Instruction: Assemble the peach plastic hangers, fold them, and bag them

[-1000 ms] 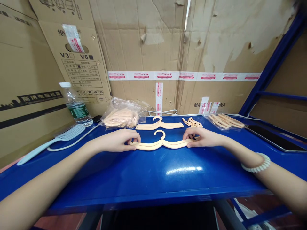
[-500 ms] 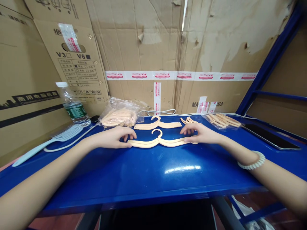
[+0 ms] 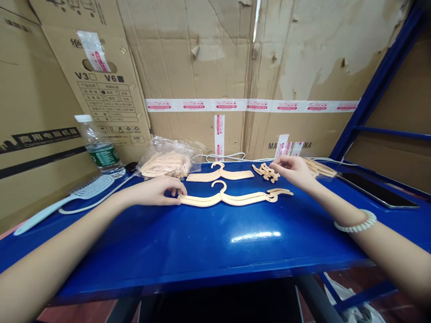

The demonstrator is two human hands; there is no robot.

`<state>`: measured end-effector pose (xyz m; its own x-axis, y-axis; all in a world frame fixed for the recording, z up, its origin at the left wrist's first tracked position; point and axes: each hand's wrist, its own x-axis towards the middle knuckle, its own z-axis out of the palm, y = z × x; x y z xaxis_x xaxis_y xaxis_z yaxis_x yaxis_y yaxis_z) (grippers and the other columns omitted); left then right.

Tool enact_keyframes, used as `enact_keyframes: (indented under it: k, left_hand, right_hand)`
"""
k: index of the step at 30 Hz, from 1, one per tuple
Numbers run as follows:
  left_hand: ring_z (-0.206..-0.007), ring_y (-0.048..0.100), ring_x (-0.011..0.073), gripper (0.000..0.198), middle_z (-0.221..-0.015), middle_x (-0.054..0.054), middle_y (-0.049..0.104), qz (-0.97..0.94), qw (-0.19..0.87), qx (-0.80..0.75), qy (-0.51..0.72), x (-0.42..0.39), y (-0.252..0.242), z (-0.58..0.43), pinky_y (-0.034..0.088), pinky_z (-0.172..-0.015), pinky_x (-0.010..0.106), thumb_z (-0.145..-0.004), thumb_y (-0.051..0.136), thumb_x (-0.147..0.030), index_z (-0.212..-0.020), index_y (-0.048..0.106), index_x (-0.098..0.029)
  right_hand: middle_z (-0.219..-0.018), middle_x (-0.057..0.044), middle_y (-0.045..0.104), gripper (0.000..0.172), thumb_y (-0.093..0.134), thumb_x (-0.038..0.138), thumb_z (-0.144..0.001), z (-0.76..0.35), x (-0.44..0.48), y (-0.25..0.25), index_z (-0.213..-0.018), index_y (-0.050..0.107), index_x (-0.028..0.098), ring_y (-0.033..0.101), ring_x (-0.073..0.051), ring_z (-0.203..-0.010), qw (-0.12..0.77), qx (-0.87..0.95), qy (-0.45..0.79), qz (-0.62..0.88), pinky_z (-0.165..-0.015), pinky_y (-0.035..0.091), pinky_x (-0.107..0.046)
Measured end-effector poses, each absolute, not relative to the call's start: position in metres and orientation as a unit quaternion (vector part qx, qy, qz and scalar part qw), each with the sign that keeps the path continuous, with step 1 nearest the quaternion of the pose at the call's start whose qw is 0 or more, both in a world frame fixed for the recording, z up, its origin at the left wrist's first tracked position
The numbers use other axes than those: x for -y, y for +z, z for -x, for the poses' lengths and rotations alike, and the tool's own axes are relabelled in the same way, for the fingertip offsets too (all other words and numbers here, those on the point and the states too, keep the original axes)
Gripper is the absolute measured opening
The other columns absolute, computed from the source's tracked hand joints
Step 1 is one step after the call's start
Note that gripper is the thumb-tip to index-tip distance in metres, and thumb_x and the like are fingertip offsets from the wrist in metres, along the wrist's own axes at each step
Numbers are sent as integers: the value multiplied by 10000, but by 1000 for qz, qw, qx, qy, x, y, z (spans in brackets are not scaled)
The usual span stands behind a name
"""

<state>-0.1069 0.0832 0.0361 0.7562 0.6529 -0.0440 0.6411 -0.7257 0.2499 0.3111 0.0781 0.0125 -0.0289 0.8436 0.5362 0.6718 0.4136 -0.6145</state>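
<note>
A beige plastic clothes hanger (image 3: 202, 200) lies flat on the blue table, its hook pointing away from me. A short curved beige piece (image 3: 281, 192) extends from its right end. My left hand (image 3: 160, 190) has its thumb and curled fingers closed on the hanger's left end. Behind it lies a second, shorter beige hanger (image 3: 235, 174). My right hand (image 3: 292, 170) is at a small pile of beige hook-shaped pieces (image 3: 266, 172), thumb and fingers pinched together at its right side. What is between those fingertips, if anything, cannot be made out.
At the back left is a clear plastic bag (image 3: 166, 162) of beige pieces. Long beige strips (image 3: 321, 168) lie behind my right hand, near a black phone (image 3: 377, 190). A water bottle (image 3: 103, 154), hairbrush (image 3: 89, 188) and white cable are left; cardboard (image 3: 202, 76) walls the back.
My right hand has left the front hanger's right end and moved back and right to the small hook pieces. The hanger's right end is uncovered. My left hand stays at the left end.
</note>
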Motion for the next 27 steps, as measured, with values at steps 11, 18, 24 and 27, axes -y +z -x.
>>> enact_keyframes:
  k: [11,18,24,27]
  left_hand:
    - [-844,604,192,405,-977,62,650,-923,97,-365,74,-80,38,107,488,-726,279,-807,614,-462,-1113,628,-197]
    - [-815,581,189,341,-925,51,635,-922,36,-368,117,-79,42,105,472,-728,291,-862,546,-434,-1085,605,-184]
    - [-886,589,205,356,-997,57,643,-923,16,-358,140,-80,41,105,476,-798,320,-879,535,-440,-1131,590,-195]
    - [-914,596,213,352,-1041,57,652,-925,2,-350,146,-81,40,106,476,-824,329,-878,539,-438,-1135,597,-204]
  right_hand:
    - [-633,-41,651,278,613,449,-779,-308,-75,14,-751,642,174,579,-170,-578,465,698,105,535,-529,441,-284]
    - [-666,-51,665,261,615,437,-766,-311,-80,11,-782,635,177,610,-186,-614,449,694,120,549,-584,475,-306]
    - [-657,-59,676,277,589,426,-792,-309,-79,11,-823,657,160,619,-188,-605,405,713,111,562,-570,459,-297]
    - [-632,-50,672,257,591,399,-791,-308,-79,10,-831,658,154,618,-178,-584,391,728,112,552,-558,459,-287]
